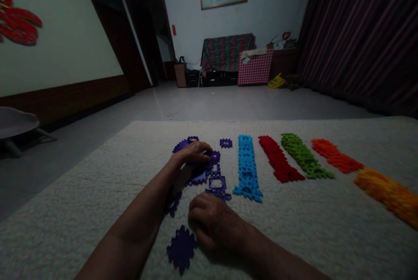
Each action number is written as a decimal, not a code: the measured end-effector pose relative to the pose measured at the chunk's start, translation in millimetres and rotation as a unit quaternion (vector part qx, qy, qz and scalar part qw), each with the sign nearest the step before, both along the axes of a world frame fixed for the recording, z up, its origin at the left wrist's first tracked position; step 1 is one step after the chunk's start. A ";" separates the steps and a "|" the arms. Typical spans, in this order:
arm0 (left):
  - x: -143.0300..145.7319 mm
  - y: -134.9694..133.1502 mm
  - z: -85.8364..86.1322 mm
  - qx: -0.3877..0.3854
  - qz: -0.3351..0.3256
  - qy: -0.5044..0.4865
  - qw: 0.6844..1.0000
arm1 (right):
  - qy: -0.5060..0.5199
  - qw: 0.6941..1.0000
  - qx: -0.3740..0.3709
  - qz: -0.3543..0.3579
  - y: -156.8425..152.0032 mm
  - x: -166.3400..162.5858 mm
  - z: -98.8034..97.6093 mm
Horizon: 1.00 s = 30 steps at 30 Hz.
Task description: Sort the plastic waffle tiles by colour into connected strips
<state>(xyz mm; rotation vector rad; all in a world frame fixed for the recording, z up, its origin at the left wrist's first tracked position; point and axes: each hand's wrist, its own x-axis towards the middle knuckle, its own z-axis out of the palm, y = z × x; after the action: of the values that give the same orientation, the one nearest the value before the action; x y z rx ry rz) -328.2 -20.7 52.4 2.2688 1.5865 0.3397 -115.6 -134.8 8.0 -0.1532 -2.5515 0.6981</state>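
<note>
My left hand (193,153) lies curled over a cluster of purple interlocking plastic pieces (214,175) on a white fuzzy blanket (98,201), its fingertips pinching one purple piece near the top of the cluster. My right hand (212,223) rests knuckles-up just below the purple row, fingers curled under; what they hold is hidden. One loose purple piece (181,248) lies left of my right wrist. Another small purple piece (226,143) sits apart, up and to the right.
To the right lie sorted rows: blue (247,167), red (279,159), green (303,156), dark orange (336,156) and orange-yellow (388,193). Beyond the blanket is tiled floor, a covered cabinet (225,53) at the far wall, dark curtains (365,32) right, a low grey table (16,123) left.
</note>
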 end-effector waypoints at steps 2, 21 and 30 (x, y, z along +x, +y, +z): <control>1.4 0.5 -1.2 0.006 0.010 0.000 1.000 | 0.004 1.000 0.004 0.006 0.7 -0.4 0.4; -6.2 7.7 -20.8 0.023 0.045 -0.074 0.996 | -0.049 0.996 0.047 0.060 -3.7 40.3 10.1; 12.8 43.4 -16.2 0.076 0.126 -0.136 0.980 | -0.004 0.996 0.045 0.075 2.4 33.2 -12.4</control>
<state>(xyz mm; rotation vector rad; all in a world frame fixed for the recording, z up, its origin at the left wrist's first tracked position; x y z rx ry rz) -315.4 22.7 36.2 2.0188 1.7499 0.8244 -82.5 -132.5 -4.5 0.0657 -2.6167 0.6357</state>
